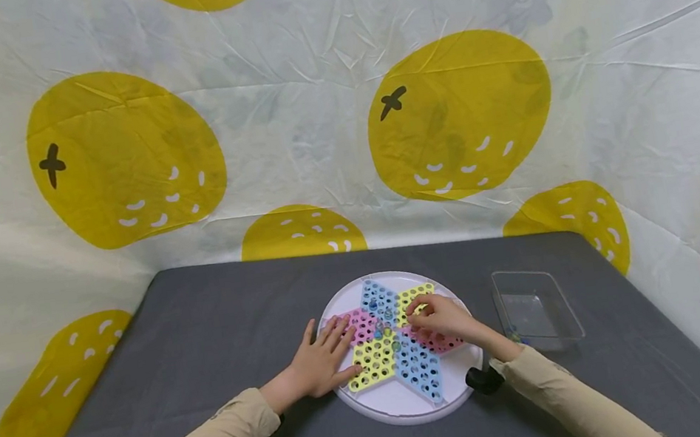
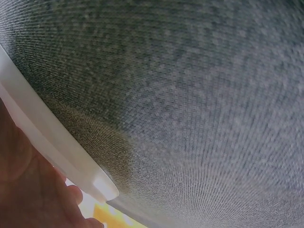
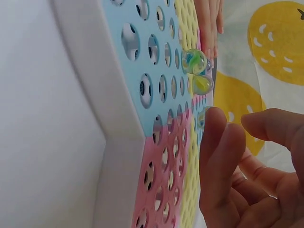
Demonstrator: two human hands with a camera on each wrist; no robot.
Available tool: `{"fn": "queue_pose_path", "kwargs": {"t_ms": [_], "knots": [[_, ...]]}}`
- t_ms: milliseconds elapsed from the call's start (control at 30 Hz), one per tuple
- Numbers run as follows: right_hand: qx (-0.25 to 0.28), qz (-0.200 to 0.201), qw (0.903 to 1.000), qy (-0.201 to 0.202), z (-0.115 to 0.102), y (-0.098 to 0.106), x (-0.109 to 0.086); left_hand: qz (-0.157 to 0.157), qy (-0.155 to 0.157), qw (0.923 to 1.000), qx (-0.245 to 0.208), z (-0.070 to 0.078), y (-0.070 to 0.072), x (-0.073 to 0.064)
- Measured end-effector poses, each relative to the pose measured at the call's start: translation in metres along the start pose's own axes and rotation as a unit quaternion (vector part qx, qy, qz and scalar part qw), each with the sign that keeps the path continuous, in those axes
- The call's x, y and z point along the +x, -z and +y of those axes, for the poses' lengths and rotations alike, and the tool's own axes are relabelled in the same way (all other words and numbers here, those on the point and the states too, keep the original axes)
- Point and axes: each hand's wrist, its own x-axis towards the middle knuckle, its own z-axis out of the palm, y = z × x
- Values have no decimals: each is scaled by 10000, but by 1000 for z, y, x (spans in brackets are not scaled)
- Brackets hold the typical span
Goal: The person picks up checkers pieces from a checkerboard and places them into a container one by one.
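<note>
A round white Chinese checkers board [image 1: 387, 411] carries a star of pink, yellow and blue holed sections [image 3: 166, 161]. Several glass marbles [image 1: 387, 331] sit around its middle; a green-swirled marble [image 3: 194, 61] and a yellowish marble [image 3: 203, 84] show up close in the right wrist view. My left hand [image 1: 322, 363] rests with spread fingers over the board's left edge; the left wrist view shows that hand [image 2: 33, 185] beside the white rim [image 2: 52, 142]. Above the right part of the star, my right hand [image 1: 446, 318] has bent fingers, with a gap between thumb and forefinger and nothing visible in it.
Right of the board stands a clear plastic box [image 1: 522, 272] with a few marbles [image 1: 514, 335] in its near left corner. Dark grey cloth [image 1: 237, 324] covers the table. A white curtain [image 1: 297, 129] with yellow fruit prints hangs behind and at both sides.
</note>
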Motion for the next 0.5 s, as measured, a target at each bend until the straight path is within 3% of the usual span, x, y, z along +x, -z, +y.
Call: {"fn": "queue_pose_path", "kwargs": {"t_ms": [233,500], "knots": [[-51,-95,9997,240,1,-5,9,-13,-28,10000,-73,1,2,-1],[476,-281,9985,45,2,-11,21,-122,66,9999,-25,2,4,0]]}}
